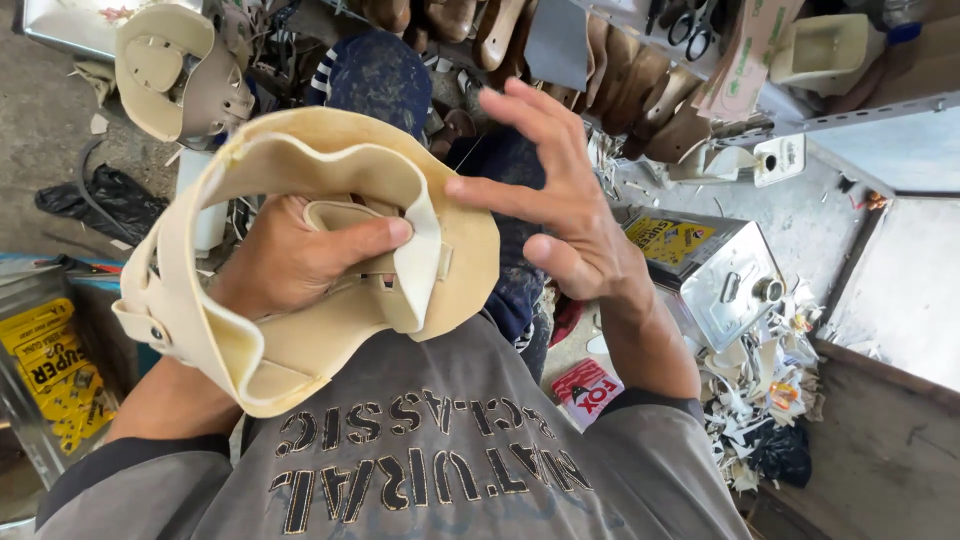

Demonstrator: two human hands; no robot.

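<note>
The left hand [300, 265] sits inside the shoe upper [300, 250], the right hand [570, 215] just right of it touching its edge, a metal tin [715, 270] further right, and what may be soles [640, 95] behind.

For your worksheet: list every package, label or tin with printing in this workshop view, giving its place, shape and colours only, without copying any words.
Square metal tin, right of the right hand: silver, with a yellow label on top.
Small flat packet, on the floor below that hand: red and white.
Yellow printed panel, far left beside the left hand's forearm: yellow with dark print.
Card strip, upper right: tan and green.
</note>
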